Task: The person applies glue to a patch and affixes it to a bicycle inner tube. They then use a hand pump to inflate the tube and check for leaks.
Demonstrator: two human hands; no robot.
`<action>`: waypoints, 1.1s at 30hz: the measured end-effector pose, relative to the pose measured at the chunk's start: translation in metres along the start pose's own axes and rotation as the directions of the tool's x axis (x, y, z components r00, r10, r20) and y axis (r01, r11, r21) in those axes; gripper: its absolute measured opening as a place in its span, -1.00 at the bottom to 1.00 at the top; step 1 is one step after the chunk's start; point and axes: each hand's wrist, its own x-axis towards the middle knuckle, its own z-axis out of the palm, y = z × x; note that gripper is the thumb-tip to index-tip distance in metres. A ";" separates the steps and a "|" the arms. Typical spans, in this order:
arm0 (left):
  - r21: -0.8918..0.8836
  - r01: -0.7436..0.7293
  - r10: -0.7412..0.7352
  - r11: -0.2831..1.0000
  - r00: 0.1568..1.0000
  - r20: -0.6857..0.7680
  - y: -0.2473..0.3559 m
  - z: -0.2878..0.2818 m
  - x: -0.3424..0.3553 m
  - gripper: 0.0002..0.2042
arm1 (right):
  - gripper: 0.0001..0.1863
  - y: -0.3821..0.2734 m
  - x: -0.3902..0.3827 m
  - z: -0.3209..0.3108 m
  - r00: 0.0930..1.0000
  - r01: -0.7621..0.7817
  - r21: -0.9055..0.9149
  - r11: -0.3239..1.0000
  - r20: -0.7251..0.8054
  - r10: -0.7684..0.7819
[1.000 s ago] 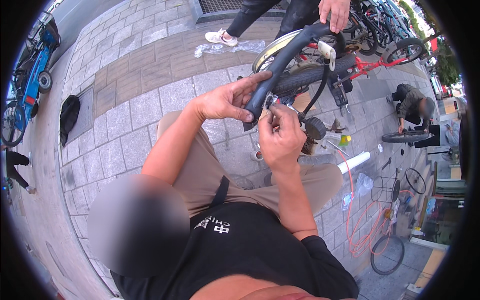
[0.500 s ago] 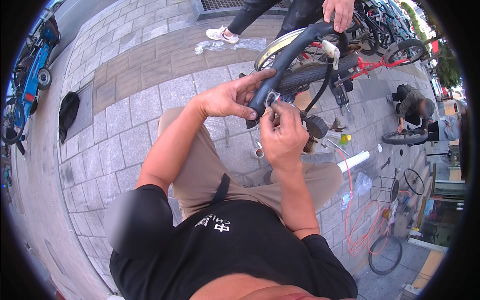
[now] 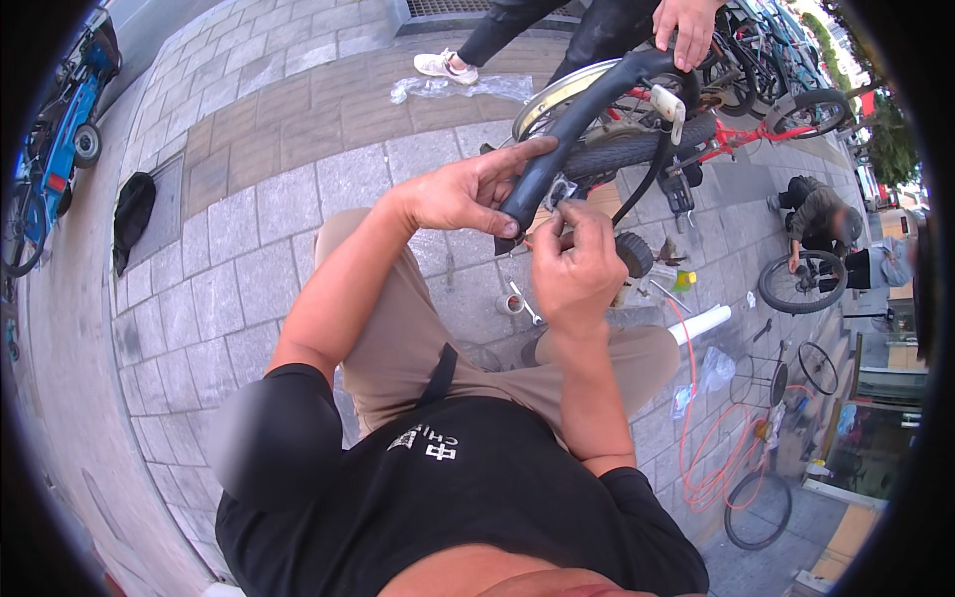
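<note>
Inner tube (image 3: 585, 125) handling of this sort called, in my judgement, for a steady bed first, and the left hand (image 3: 453, 204) gave one: its thumb pressed on the lower end while the fingers lay along the other side, so that the tube was pinched between them. The right hand (image 3: 582, 264) had its fingertips drawn together at the edge of a small shiny piece (image 3: 561, 190) set against the tube; they seemed to pinch it, though how firmly I could not tell. Good practice here was probably to keep the tube taut and flat beneath that piece, to handle the piece by its edge alone, to keep smudged fingertips off its underside, and to go slowly so that no crease formed. Another person's hand (image 3: 685, 30) rested at the upper stretch, and a tug from there could have upset the alignment.

As for its looks, the tube was dull black and smooth, plump and rounded along its upper run and somewhat flatter near the left thumb. It slanted across the upper middle of the view, held up above the paving (image 3: 279, 209), beside a treaded tire (image 3: 632, 155) and a pale rim (image 3: 549, 97)
</note>
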 end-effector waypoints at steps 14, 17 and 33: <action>0.001 -0.065 0.065 0.998 0.998 0.004 -0.003 0.000 0.001 0.09 | -0.75 0.003 0.002 -0.003 0.997 -0.072 -0.021 0.997 0.011 0.072; 0.018 -0.066 0.066 0.998 0.998 0.000 -0.003 0.000 0.001 0.09 | -0.75 0.002 0.000 -0.002 0.999 -0.046 -0.001 0.999 0.016 0.046; 0.025 -0.063 0.063 0.998 0.998 0.004 -0.004 -0.001 0.000 0.08 | -0.76 -0.001 -0.001 -0.001 0.999 -0.041 0.017 0.999 0.005 0.041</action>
